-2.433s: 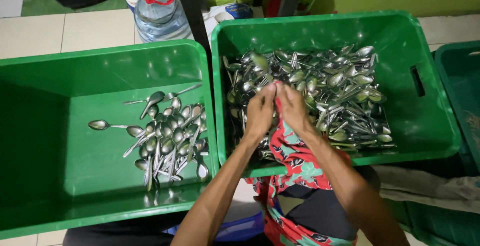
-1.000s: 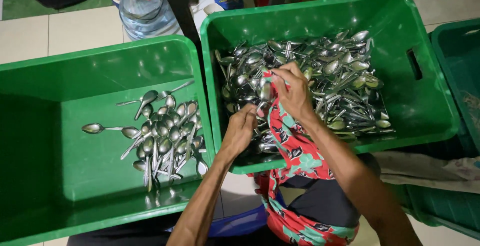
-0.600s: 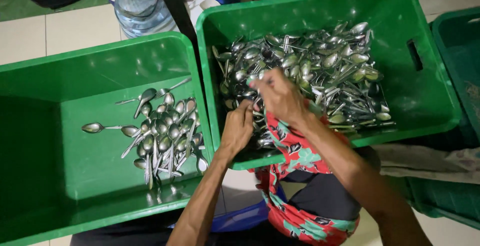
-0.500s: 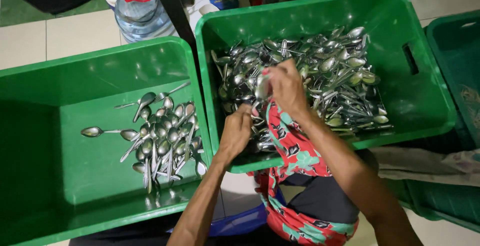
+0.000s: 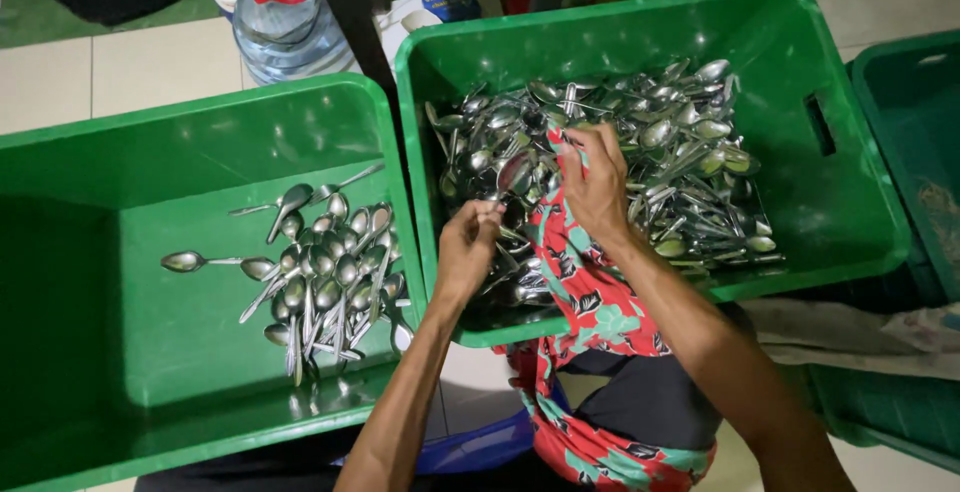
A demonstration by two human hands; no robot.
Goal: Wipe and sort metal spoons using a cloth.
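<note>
Spoon [image 5: 513, 174] pinched by its handle in my left hand [image 5: 466, 248] above the right bin [image 5: 850, 167], near its left wall; my right hand [image 5: 598, 184] grips the cloth [image 5: 585, 287]. Left bin [image 5: 150, 152] floor mostly bare; tiled floor [image 5: 150, 67] beyond.

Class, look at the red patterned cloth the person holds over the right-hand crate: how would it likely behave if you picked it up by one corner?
The red patterned cloth would probably hang limp: it drapes in folds from the right hand over the crate rim. It looks thin, so likely light. Pushed, it would probably bunch up rather than slide.
</note>
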